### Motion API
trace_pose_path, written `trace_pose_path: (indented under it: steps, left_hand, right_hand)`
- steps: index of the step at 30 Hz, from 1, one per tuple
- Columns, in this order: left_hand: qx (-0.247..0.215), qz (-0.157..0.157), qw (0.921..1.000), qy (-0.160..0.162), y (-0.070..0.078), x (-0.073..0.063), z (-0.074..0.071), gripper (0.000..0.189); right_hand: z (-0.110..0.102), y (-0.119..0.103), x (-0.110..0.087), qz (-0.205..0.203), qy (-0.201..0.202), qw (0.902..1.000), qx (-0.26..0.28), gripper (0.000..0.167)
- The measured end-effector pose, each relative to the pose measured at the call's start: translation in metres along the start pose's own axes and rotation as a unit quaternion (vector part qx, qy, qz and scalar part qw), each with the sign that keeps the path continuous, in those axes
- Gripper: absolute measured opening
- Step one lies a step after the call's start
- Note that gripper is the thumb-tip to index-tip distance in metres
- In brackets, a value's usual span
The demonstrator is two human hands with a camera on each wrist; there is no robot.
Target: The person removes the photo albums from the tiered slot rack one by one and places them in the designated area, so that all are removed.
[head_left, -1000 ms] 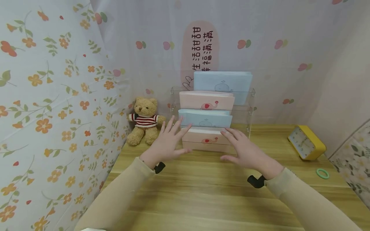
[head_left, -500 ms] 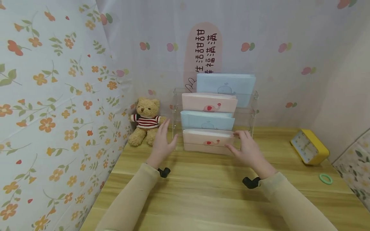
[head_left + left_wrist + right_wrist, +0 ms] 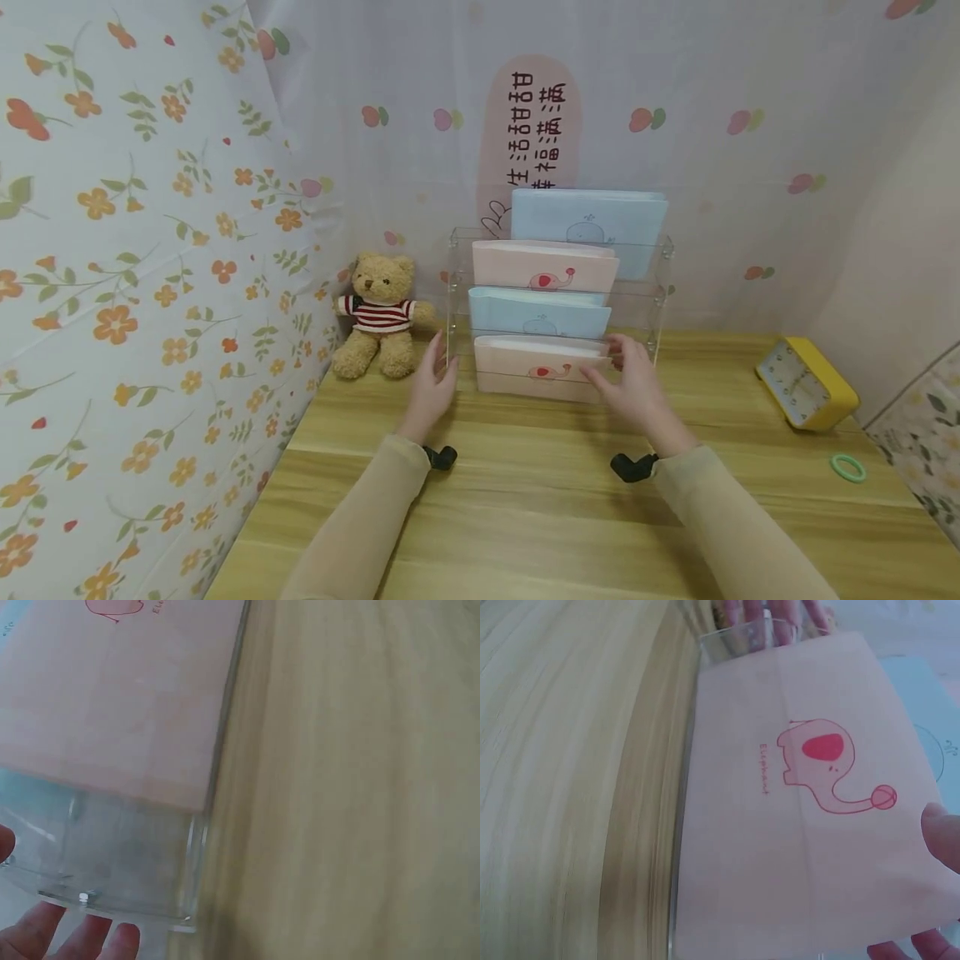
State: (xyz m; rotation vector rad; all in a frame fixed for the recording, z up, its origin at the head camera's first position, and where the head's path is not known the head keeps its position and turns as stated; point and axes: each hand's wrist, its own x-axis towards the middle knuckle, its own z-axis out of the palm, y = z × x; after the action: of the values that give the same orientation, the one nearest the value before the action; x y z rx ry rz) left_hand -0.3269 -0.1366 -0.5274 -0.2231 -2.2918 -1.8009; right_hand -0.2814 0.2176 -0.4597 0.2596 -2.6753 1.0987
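A clear acrylic file rack [image 3: 127, 847] stands on the table, with folders in its stepped slots. In the lowest front slot is a pink elephant folder [image 3: 517, 379]. My right hand [image 3: 637, 396] pinches its right edge, the thumb [image 3: 943, 838] on the front and fingertips behind. At the rack's left side my left hand [image 3: 430, 398] holds the edge, its thumb toward the front and fingers [image 3: 86, 937] along the outer side. Behind rise a blue folder [image 3: 495, 315], another pink folder [image 3: 502, 268] and a taller blue whale folder [image 3: 630, 215].
A teddy bear [image 3: 381, 321] in a striped sweater sits close to the left hand. Over at the right are a yellow clock [image 3: 806, 383] and a green ring [image 3: 847, 468]. Patterned curtains [image 3: 315, 100] enclose the wooden table [image 3: 525, 517] at the left and back.
Both hands have come down from in front of the folders to the rack's sides. My left fingers now hold its left edge; the right hand has taken the front pink folder's right edge.
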Motion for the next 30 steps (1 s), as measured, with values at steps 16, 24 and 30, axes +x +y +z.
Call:
trace_pose_path:
  steps: [16,24,30]
  left_hand:
    - [-0.019,-0.002,0.9990,0.040,-0.022,-0.007,0.005,0.047]
    - [-0.006,-0.014,0.9992,0.037,-0.029,-0.008,0.003,0.046]
    - [-0.009,-0.013,0.9992,0.036,-0.030,-0.007,0.002,0.045]
  right_hand:
    - [0.025,0.004,0.004,-0.013,0.051,0.9968,0.060,0.048]
    - [0.035,0.003,0.003,-0.022,0.069,0.9940,0.083,0.037]
    - [0.044,0.000,0.007,0.012,0.102,0.9894,0.102,0.030]
